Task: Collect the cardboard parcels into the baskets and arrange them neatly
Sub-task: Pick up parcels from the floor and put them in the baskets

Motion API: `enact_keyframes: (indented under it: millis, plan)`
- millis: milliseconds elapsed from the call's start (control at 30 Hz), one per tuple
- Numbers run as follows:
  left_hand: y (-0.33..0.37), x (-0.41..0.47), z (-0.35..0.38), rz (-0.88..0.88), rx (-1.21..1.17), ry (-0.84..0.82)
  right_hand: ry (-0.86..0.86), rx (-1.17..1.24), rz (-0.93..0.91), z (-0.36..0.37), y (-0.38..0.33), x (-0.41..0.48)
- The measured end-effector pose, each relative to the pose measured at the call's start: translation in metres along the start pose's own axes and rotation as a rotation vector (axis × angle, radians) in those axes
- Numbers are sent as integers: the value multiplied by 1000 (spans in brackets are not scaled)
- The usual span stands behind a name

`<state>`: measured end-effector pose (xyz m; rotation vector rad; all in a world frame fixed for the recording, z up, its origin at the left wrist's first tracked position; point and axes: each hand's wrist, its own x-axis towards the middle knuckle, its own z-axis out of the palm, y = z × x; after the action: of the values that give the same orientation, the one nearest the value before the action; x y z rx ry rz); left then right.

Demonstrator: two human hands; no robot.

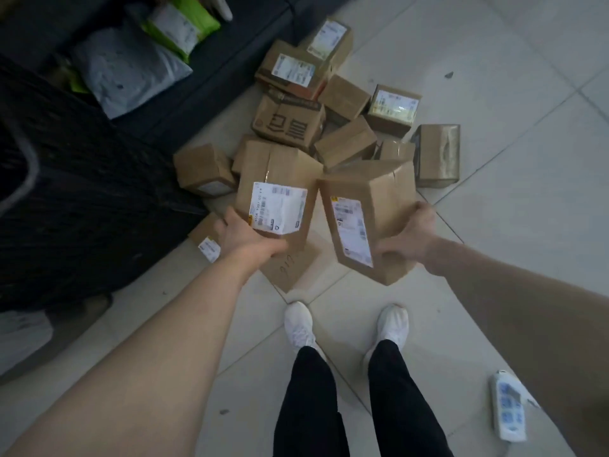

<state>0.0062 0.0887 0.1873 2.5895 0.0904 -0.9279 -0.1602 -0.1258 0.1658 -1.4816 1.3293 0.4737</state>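
The left hand (pixel 245 233) grips a brown cardboard parcel with white label (pixel 276 174) from beneath; the right hand (pixel 412 233) clasps a taller brown labelled cardboard box (pixel 370 188). The dark woven basket (pixel 82 192) sits at nine o'clock. Swung there one-handed, either box could slip free.

Pale tiled floor (pixel 494 77) with dark grout lines ran across view. Small dark scrap (pixel 449 74) lay on tile near upper right. Grey poly mailer (pixel 125 70) lay at upper left on dark surface, green poly mailer (pixel 197 24) just behind it, white label on top. Left white shoe (pixel 298 324) and right white shoe (pixel 393 326) stood apart on floor, black trousers (pixel 306 407) above them. White handheld device (pixel 507 407) with blue buttons lay at lower right. Pale bag (pixel 23 328) at lower left, blurred.
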Motion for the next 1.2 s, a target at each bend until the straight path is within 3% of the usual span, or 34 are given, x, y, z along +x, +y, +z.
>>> enact_keyframes:
  millis: [167, 467, 700, 900, 1200]
  plan:
    - [-28, -53, -80, 431, 501, 313, 259, -578, -503, -17, -35, -83]
    - [-53, -119, -212, 663, 733, 555, 590, -876, -897, 4, -97, -197]
    - [-64, -160, -271, 573, 857, 571, 660, -1054, -1069, 22, -143, -244]
    - [-85, -198, -298, 407, 718, 758, 678, -1178, -1326, 17, -169, -274]
    - [-121, -245, -341, 141, 684, 809, 694, -1221, -1547, 51, -217, -327]
